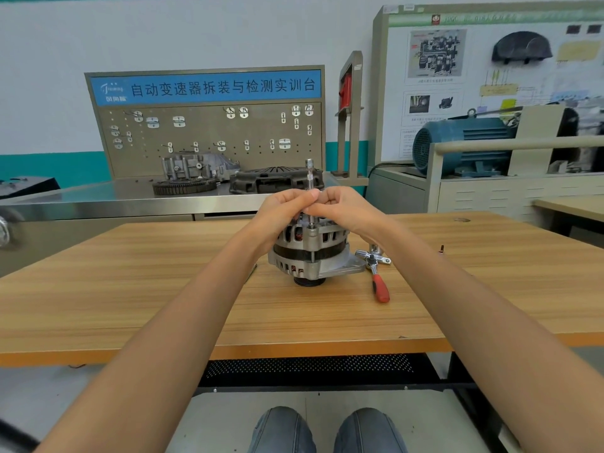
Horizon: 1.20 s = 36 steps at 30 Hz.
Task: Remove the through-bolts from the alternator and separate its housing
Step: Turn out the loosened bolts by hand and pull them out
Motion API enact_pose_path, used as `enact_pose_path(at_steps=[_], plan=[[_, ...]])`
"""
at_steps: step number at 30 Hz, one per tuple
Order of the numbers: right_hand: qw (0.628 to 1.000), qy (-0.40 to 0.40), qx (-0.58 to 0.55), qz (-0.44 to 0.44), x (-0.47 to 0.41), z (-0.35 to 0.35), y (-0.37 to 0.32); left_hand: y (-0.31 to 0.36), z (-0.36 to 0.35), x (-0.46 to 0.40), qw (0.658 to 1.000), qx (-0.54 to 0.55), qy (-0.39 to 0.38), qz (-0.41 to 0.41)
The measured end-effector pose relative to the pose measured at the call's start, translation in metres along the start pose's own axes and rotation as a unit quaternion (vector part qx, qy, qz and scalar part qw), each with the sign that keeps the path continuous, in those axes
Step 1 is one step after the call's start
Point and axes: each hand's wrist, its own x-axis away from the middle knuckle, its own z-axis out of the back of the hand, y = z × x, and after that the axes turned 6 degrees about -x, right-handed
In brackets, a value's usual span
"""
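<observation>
We see the wooden table [163, 289] carrying the alternator [310, 253], which stands upright near the middle, pulley end down. Both our hands meet above it: the left hand [284, 207] and the right hand [343, 207] each pinch a slim metal extension bar [309, 178], standing vertical on a bolt at the housing rim. A red-handled ratchet [377, 279] lies just right of the alternator.
</observation>
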Motion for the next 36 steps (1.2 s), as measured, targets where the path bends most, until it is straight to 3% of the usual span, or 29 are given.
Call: enact_pose_path(at_steps=[11, 27, 36], plan=[[0.999, -0.048, -0.009, -0.015, 0.004, 0.005, -0.005, 0.000, 0.007, 0.002, 1.000, -0.013, -0.017, -0.015], [0.999, -0.028, -0.004, -0.024, -0.001, 0.002, -0.003, 0.005, 0.006, 0.004, 0.999, 0.008, -0.018, 0.032], [0.999, -0.037, -0.007, -0.036, 0.001, 0.004, -0.003, 0.011, 0.006, 0.008, 0.999, -0.011, -0.038, 0.009]])
